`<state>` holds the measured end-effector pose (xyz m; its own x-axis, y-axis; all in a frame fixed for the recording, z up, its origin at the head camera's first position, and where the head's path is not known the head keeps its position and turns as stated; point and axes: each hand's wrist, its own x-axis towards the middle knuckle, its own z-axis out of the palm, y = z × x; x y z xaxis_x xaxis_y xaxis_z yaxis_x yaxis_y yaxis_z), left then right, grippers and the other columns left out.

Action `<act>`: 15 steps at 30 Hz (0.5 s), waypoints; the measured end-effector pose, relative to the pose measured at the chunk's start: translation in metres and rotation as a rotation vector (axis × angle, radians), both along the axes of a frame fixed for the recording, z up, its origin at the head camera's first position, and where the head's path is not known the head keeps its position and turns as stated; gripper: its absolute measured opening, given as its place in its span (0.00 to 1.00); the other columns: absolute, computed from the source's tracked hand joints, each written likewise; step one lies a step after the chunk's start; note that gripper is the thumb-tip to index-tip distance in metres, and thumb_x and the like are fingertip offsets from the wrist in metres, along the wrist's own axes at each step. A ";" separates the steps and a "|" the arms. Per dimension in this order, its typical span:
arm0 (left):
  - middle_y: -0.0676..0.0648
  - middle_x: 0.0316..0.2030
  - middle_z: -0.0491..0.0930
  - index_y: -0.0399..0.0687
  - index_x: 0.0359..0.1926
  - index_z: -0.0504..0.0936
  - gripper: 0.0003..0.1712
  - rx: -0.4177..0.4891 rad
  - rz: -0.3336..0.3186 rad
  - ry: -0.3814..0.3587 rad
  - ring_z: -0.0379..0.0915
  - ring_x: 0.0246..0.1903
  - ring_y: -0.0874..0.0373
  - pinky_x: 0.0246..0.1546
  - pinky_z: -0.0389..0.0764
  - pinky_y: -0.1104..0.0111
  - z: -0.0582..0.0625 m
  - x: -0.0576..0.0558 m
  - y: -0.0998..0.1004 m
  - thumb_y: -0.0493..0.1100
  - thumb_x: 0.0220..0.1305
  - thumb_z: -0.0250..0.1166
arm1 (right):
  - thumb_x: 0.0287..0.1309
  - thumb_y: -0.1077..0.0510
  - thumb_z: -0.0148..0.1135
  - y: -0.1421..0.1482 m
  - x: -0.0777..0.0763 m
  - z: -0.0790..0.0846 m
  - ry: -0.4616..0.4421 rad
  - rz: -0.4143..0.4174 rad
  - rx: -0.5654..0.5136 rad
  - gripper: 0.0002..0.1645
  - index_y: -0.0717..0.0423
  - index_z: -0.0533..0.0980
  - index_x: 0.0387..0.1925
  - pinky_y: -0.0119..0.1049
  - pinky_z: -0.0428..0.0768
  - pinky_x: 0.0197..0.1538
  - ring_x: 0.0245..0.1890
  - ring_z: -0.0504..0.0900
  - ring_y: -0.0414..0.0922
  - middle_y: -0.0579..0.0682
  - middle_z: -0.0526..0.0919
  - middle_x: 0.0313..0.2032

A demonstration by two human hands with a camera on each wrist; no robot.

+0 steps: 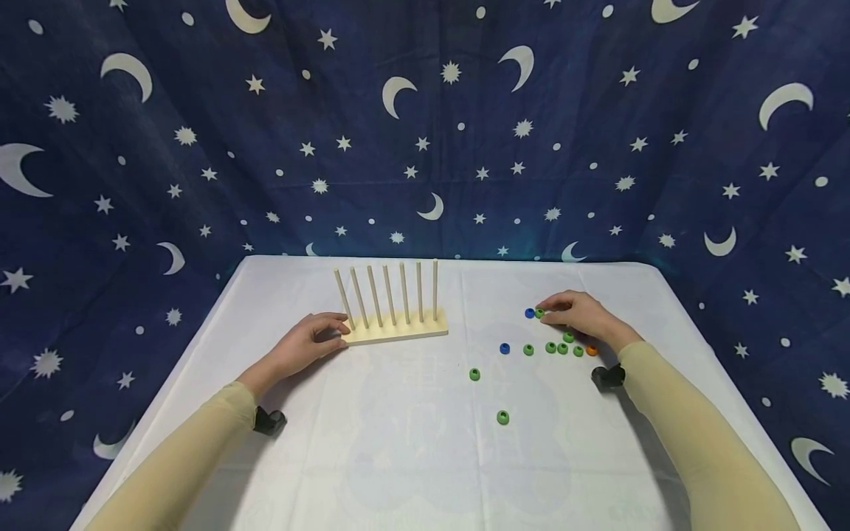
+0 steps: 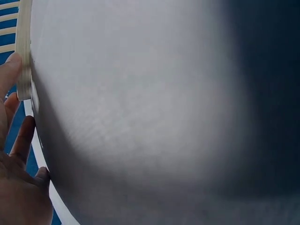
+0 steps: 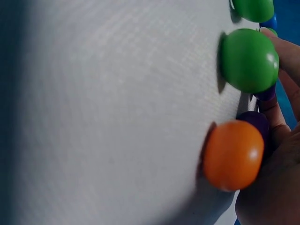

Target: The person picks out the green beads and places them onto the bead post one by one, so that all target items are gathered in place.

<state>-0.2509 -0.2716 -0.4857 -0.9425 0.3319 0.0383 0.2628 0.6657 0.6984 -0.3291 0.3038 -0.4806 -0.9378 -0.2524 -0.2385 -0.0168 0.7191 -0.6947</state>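
A wooden peg rack (image 1: 398, 333) with several upright pegs stands at the back left of the table. My left hand (image 1: 307, 344) holds the left end of its base; in the left wrist view the thumb (image 2: 11, 68) lies on the base's edge. My right hand (image 1: 579, 313) reaches over the beads on the right, thumb and forefinger pinching a green bead (image 1: 540, 313). A blue bead (image 1: 529, 313) lies right beside that one. In the right wrist view, an orange bead (image 3: 233, 155) and a green bead (image 3: 249, 61) sit close by the hand, with purple beads (image 3: 257, 121) partly hidden behind them.
Below the right hand lie several more green beads (image 1: 550, 347) in a loose row, and a second blue bead (image 1: 505, 348). Nearer the middle are two separate green beads (image 1: 502, 417). A dark starry cloth (image 1: 425, 147) hangs behind the white table (image 1: 398, 442).
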 end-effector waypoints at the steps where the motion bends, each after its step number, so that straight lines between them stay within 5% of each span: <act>1: 0.45 0.68 0.73 0.56 0.50 0.85 0.13 0.001 0.002 0.000 0.61 0.71 0.41 0.71 0.58 0.43 0.000 0.000 0.000 0.49 0.67 0.72 | 0.61 0.40 0.71 0.000 0.000 0.000 0.000 0.002 -0.001 0.29 0.48 0.81 0.59 0.53 0.72 0.61 0.54 0.73 0.53 0.54 0.77 0.59; 15: 0.43 0.68 0.73 0.55 0.50 0.86 0.12 0.026 -0.014 -0.011 0.62 0.70 0.41 0.70 0.60 0.44 -0.001 -0.002 -0.002 0.47 0.67 0.72 | 0.59 0.39 0.73 -0.001 0.003 0.001 0.033 -0.013 -0.014 0.29 0.49 0.83 0.56 0.55 0.72 0.61 0.54 0.74 0.53 0.55 0.77 0.58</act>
<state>-0.2531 -0.2732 -0.4864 -0.9383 0.3438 0.0368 0.2640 0.6437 0.7183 -0.3261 0.3024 -0.4792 -0.9483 -0.2431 -0.2042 -0.0305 0.7098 -0.7037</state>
